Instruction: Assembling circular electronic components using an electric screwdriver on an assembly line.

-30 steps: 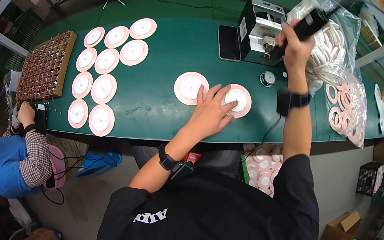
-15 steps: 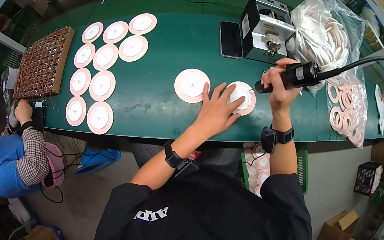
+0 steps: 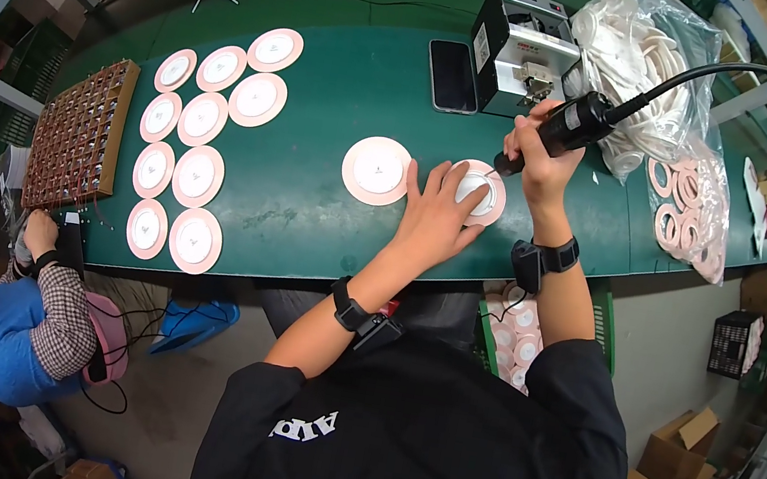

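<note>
My right hand [image 3: 547,171] is wrapped round a black corded electric screwdriver [image 3: 575,125], tilted so that its thin bit points down at the rim of a round pink-and-white disc [image 3: 492,207]. Whether the bit touches the disc is too small to tell. My left hand [image 3: 431,219] lies on that disc with its fingers spread, holding it down on the green table [image 3: 306,216]. Just left of my fingers lies another disc [image 3: 378,172], pink-rimmed with a white middle.
Several similar discs [image 3: 196,176] lie in rows at the left. Behind my right hand stand a black-and-silver machine [image 3: 526,55], a phone [image 3: 453,77] and a bag of white rings [image 3: 625,67]. A bag of pink rings [image 3: 687,214] lies right. A co-worker [image 3: 23,331] sits beside a partitioned box [image 3: 82,133].
My right hand has moved slightly left and down with the screwdriver, bringing the bit over the disc's rim. My left hand stays on the disc. The whole view has shifted a little.
</note>
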Demonstrator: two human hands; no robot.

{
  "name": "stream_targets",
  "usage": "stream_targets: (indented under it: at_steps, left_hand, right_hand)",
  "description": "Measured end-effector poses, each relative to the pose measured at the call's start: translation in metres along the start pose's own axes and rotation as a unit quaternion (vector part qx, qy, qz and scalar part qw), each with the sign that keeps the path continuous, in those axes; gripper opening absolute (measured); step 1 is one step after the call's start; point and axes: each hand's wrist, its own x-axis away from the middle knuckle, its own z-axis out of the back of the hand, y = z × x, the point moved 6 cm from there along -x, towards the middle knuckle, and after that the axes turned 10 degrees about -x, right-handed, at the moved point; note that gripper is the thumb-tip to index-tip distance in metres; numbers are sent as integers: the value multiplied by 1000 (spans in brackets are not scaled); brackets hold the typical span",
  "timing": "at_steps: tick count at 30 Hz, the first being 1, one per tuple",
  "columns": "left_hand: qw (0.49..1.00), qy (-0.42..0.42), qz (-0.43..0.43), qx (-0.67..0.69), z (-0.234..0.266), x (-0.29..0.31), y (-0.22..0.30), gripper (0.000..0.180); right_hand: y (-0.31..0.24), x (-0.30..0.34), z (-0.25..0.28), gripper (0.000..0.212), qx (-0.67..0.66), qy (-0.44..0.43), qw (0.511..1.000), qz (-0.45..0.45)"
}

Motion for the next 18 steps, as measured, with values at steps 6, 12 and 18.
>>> stream_targets:
  at_steps: [6, 12, 18]
  left_hand:
    - [1000, 10, -3, -1, -1, 4, -2, 54]
    - [1000, 11, -7, -3, -1, 6, 0, 54]
    - [1000, 11, -5, -8, -1, 5, -1, 54]
  right_hand:
    - [-4, 0, -7, 26, 19, -20, 1000, 8]
    - [-10, -1, -9, 27, 38, -21, 999, 21]
    - [-18, 0, -12, 27, 22, -18, 999, 20]
